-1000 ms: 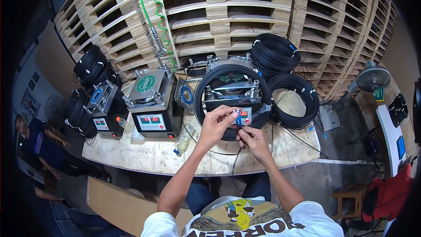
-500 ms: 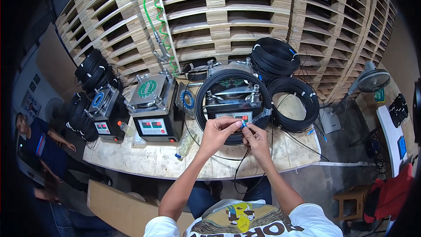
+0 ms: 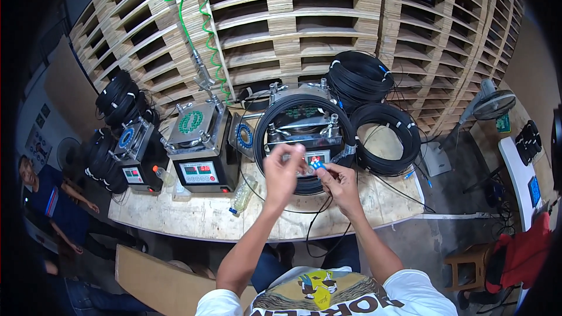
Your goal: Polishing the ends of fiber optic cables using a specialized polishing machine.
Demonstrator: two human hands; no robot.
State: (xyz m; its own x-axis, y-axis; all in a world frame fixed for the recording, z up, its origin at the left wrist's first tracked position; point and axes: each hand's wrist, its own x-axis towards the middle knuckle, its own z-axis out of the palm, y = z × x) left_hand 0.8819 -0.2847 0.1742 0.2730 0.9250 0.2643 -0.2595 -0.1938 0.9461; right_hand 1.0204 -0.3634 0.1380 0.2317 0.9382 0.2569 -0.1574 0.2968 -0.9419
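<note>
Both hands meet above the front of the middle winding machine (image 3: 304,134), which carries a big loop of black cable (image 3: 266,134) around its top. The right hand (image 3: 339,184) has its fingertips pinched on a small blue connector (image 3: 317,165) at the end of a thin black cable lead (image 3: 319,216) that hangs from the hand over the table's front edge. The left hand (image 3: 283,171) is raised just left of the connector, fingers curled toward it; whether they actually grip it cannot be told. Directly behind the connector is the machine's grey control panel with a small red display (image 3: 316,158). To the left of that machine stands a second machine (image 3: 202,146) with a pale rectangular panel and red display (image 3: 199,171) on its front and a round green patterned plate on top. A clear plastic bottle (image 3: 240,198) lies on the wooden table (image 3: 199,219) between the two. To the right of the middle machine rests a black cable coil (image 3: 385,138) with white ties
</note>
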